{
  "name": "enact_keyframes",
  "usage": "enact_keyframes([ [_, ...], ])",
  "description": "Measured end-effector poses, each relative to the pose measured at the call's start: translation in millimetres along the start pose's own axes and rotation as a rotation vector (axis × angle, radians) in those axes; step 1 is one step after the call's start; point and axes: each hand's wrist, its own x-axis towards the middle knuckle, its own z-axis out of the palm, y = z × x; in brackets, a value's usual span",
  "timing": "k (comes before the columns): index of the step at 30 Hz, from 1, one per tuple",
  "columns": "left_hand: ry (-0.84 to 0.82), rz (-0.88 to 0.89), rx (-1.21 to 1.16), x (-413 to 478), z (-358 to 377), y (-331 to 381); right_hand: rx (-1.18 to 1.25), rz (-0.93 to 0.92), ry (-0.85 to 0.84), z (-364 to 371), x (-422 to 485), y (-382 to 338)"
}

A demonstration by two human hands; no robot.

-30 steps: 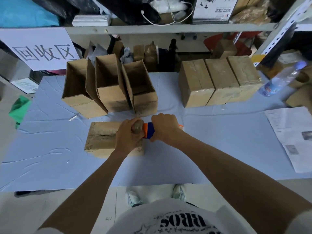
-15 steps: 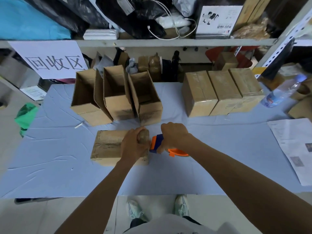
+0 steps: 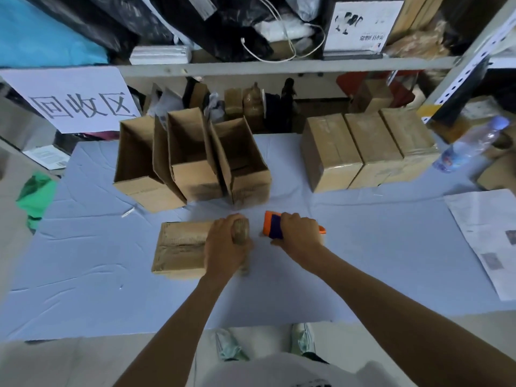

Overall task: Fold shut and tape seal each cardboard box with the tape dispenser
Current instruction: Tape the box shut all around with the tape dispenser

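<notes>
Left hand point(image 3: 226, 244) grips the right end of the near box point(image 3: 180, 247) on the table point(image 3: 377, 252), right hand point(image 3: 300, 237) holding the tape dispenser point(image 3: 272, 226) just beside it; three taped boxes point(image 3: 371, 146) look done, three open boxes point(image 3: 192, 163) remain.

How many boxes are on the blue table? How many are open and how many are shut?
Open boxes standing up: 3
Shut boxes in a row: 3
Box lying down, held by the left hand: 1
Total: 7
</notes>
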Motion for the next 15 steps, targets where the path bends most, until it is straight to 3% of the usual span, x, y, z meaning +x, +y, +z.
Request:
enact_keyframes([
  [3, -0.019, -0.028, 0.005, -0.6, -2.9, 6.4, 0.016, 0.068, 0.114, 27.9, 1.6, 12.3],
  [7, -0.003, -0.033, 0.022, -1.3, -1.9, 6.8, 0.140, 0.101, 0.120, 65.5, 0.0, 25.1],
  [10, -0.011, -0.039, 0.029, -1.7, -1.4, 6.2, 0.190, 0.025, 0.094, 80.5, -3.7, 28.2],
  [13, -0.022, -0.022, 0.040, -3.2, -2.3, 5.9, 0.390, 0.017, 0.263, 79.5, -9.2, 21.7],
  [15, -0.036, 0.021, 0.096, -3.6, -1.3, 4.2, 0.274, 0.069, 0.323, 82.7, -5.8, 11.4],
])
